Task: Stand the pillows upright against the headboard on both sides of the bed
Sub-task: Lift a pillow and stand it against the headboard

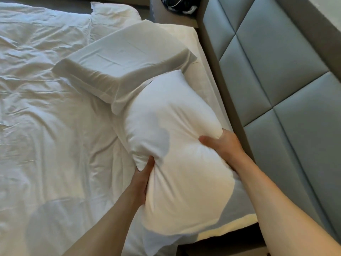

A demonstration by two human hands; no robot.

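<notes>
A plump white pillow [177, 148] lies on the near side of the bed, close to the grey padded headboard [287, 93] on the right. My left hand [143, 179] grips its left edge, and my right hand [221, 145] pinches its right edge nearest the headboard. A flatter, boxy white pillow [121, 63] lies flat beyond it, partly overlapping the held pillow's far end. A third white pillow [112, 14] lies flat at the far side, half hidden behind the boxy one.
A rumpled white duvet [46, 111] covers the bed to the left. A narrow strip of bare white sheet [201, 58] runs along the headboard. A dark object [177, 4] sits on a grey nightstand [162, 13] at the far end.
</notes>
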